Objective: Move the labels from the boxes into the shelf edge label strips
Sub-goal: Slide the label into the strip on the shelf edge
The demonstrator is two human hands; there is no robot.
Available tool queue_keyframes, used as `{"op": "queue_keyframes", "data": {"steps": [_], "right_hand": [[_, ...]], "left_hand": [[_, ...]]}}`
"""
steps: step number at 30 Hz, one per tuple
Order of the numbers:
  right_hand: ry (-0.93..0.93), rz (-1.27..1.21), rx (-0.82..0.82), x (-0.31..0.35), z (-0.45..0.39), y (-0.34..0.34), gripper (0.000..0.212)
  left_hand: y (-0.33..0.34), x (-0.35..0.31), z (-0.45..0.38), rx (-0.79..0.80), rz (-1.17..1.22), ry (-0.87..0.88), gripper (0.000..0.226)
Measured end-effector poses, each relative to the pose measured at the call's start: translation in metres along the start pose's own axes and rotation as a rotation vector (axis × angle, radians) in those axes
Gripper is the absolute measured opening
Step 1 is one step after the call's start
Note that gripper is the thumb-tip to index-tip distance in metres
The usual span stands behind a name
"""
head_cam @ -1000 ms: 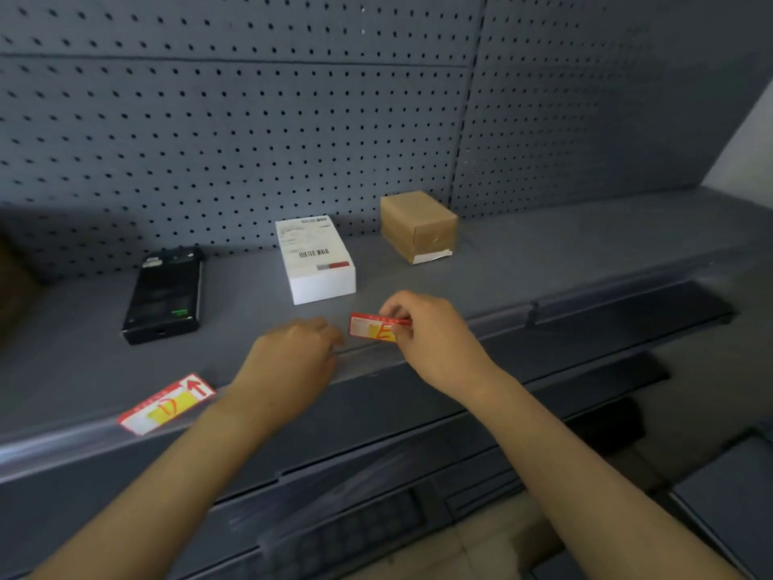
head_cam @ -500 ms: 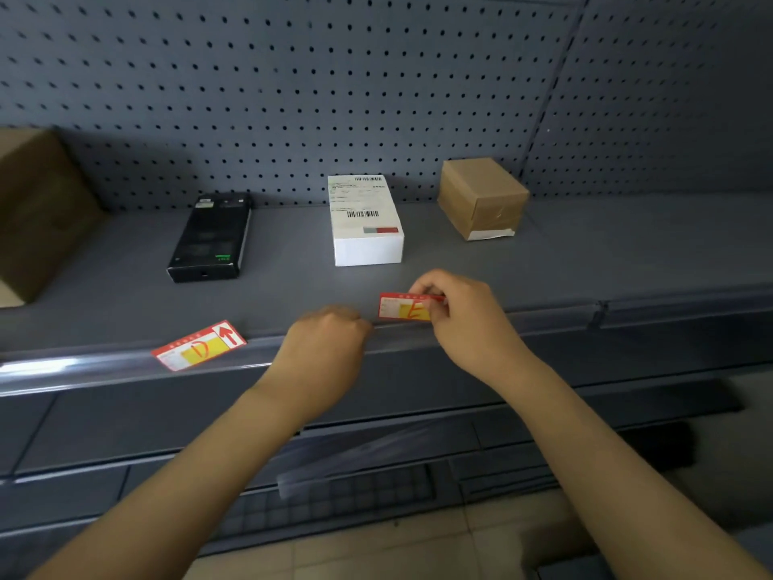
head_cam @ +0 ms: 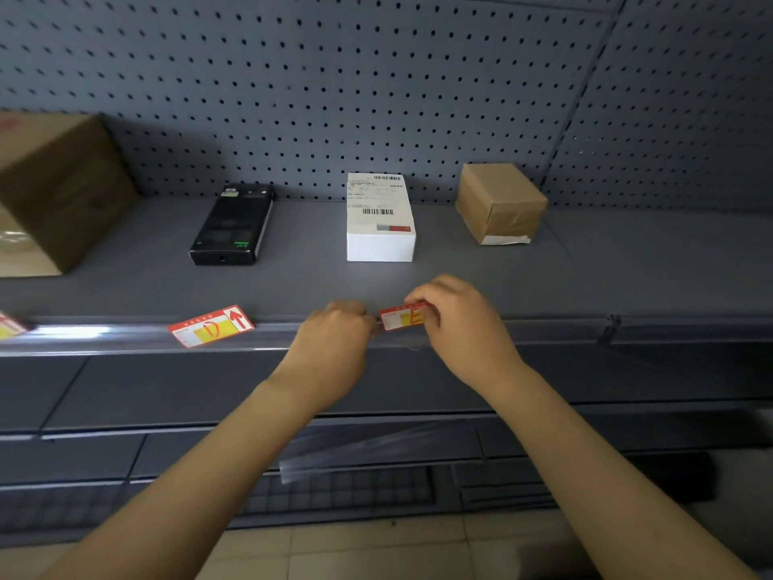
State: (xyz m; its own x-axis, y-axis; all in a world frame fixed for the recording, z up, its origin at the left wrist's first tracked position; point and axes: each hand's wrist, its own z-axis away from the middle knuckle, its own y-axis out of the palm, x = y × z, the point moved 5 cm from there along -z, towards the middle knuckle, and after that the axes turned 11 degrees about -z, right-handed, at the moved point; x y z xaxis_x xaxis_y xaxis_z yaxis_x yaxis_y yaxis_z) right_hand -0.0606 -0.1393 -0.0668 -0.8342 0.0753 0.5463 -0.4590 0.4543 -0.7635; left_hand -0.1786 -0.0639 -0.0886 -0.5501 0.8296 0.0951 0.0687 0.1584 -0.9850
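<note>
Label "E" [head_cam: 403, 319], red w/ yellow field, sits at the front edge of the shelf [head_cam: 627, 278], directly above the clear label strip [head_cam: 83, 334]. Right hand [head_cam: 464, 328] pinches its right end betw. thumb and curled fingers; label is roughly level, lower edge at the strip's top lip. Whether the lower edge is inside the channel: cannot tell.

Left hand [head_cam: 334, 349] is just left of the label, fingers curled down onto the strip edge, knuckles up. Fingertips are hidden behind the hand, so whether they grip the strip lip or only press on it cannot be told. Hand nearly touches the label's left end.

Label "D" [head_cam: 211, 326], same type w/ a red arrow at its right end, lies tilted on the strip well left of both hands. A third label [head_cam: 10, 327] is partly visible at the left frame edge, also on the strip.

Shelf contents, rear row, left to right:
- large cardboard box [head_cam: 54, 190], cut off by frame
- black box [head_cam: 232, 223], lying flat
- white box [head_cam: 380, 217] w/ barcode stickers, approx. behind the hands
- small brown box [head_cam: 500, 203], turned at an angle

Pegboard back panel [head_cam: 334, 77] stands behind the row. Lower shelves and tiled floor [head_cam: 376, 550] show below the forearms.
</note>
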Motion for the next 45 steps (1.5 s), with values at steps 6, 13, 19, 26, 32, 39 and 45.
{"op": "queue_keyframes", "data": {"steps": [6,13,19,26,32,39,45], "right_hand": [[-0.066,0.058,0.087,0.003,-0.001,0.017,0.021],[-0.027,0.037,0.123,0.004,-0.003,0.018,0.031],[-0.125,0.107,0.133,0.037,-0.012,0.016,0.034],[-0.353,0.106,0.152,0.133,-0.035,0.05,0.031],[-0.482,0.027,0.244,0.25,-0.058,0.124,0.031],[-0.611,-0.068,0.315,0.404,-0.083,0.224,0.029],[-0.696,-0.08,0.345,0.497,-0.1,0.298,0.028]], "left_hand": [[0.002,0.0,0.006,-0.006,0.008,-0.024,0.047],[-0.002,0.013,0.012,-0.026,0.07,-0.037,0.047],[-0.024,0.039,0.028,-0.106,0.039,-0.134,0.034],[-0.063,0.108,0.078,-0.184,-0.066,-0.324,0.039],[-0.082,0.22,0.167,-0.13,-0.209,-0.535,0.04],[-0.107,0.36,0.295,-0.082,-0.301,-0.727,0.038],[-0.113,0.458,0.367,-0.068,-0.321,-0.889,0.038]]}}
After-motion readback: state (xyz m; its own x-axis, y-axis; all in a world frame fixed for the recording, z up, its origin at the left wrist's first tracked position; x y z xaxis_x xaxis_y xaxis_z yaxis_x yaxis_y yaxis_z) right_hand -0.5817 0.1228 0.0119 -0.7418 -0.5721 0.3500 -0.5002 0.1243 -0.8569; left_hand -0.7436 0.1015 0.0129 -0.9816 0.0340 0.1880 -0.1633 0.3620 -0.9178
